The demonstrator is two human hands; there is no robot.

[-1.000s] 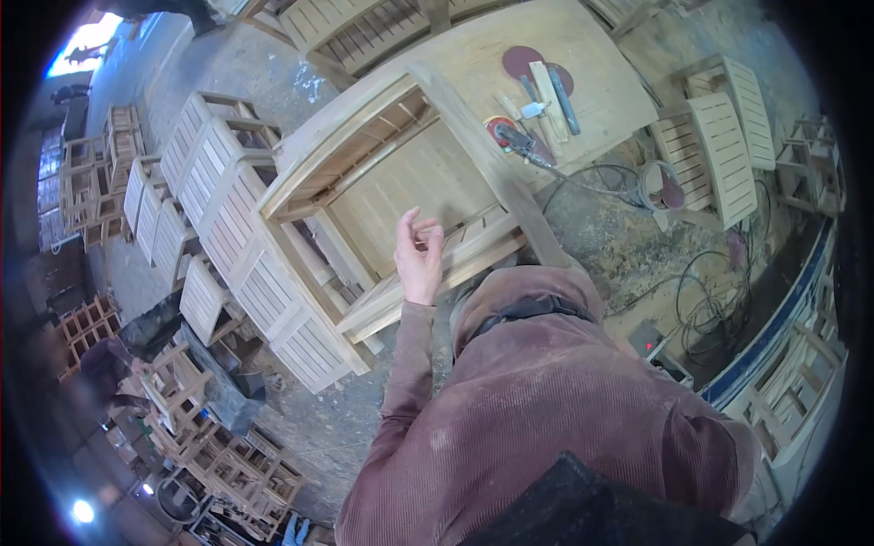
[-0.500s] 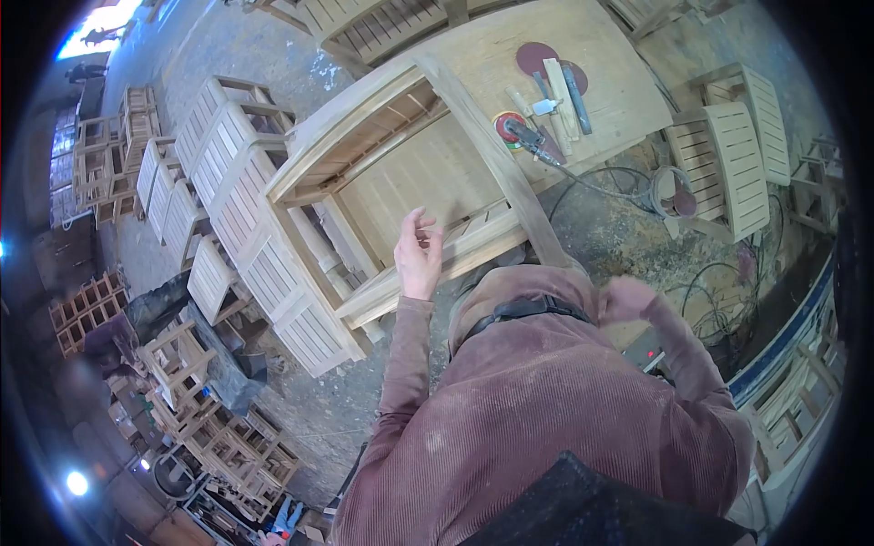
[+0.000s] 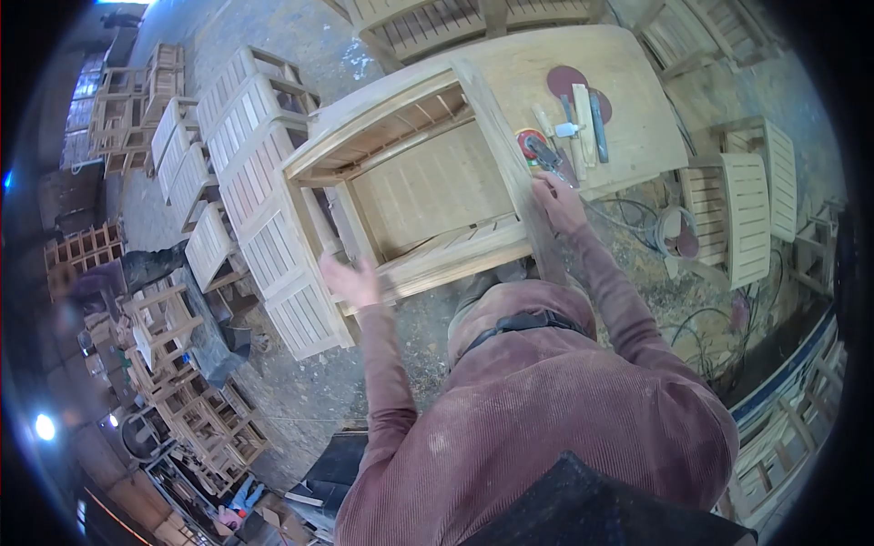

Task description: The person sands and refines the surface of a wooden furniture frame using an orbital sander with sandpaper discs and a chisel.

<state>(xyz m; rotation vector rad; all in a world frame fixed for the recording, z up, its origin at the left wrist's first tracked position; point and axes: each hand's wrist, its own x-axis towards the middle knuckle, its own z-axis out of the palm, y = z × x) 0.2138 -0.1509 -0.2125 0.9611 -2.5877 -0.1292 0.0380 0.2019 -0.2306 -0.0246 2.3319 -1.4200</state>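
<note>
A pale wooden furniture frame (image 3: 492, 123), like a chair or cabinet carcass with slatted sides, lies on a plywood worktable before me. My left hand (image 3: 353, 280) is over its near left corner, motion-blurred, fingers spread and holding nothing. My right hand (image 3: 562, 204) is at the frame's right-hand board, its fingers curled over the edge. Just beyond those fingertips a sander (image 3: 544, 155) with a round pad rests on the table. Beside the sander are a white bottle (image 3: 566, 130), a wooden strip (image 3: 584, 126), a blue-grey bar (image 3: 599, 127) and dark red sanding discs (image 3: 568, 82).
Slatted wooden furniture (image 3: 250, 187) stands in a row on the left. More slatted pieces (image 3: 746, 218) are at the right, near a bucket (image 3: 675, 232) and hoses (image 3: 628, 214) on the dusty floor. Another slatted piece (image 3: 437, 27) stands behind the worktable (image 3: 628, 64).
My left hand has moved left from above the frame's near rail to its corner. My right hand has come from beside my waist up to the frame's right-hand board.
</note>
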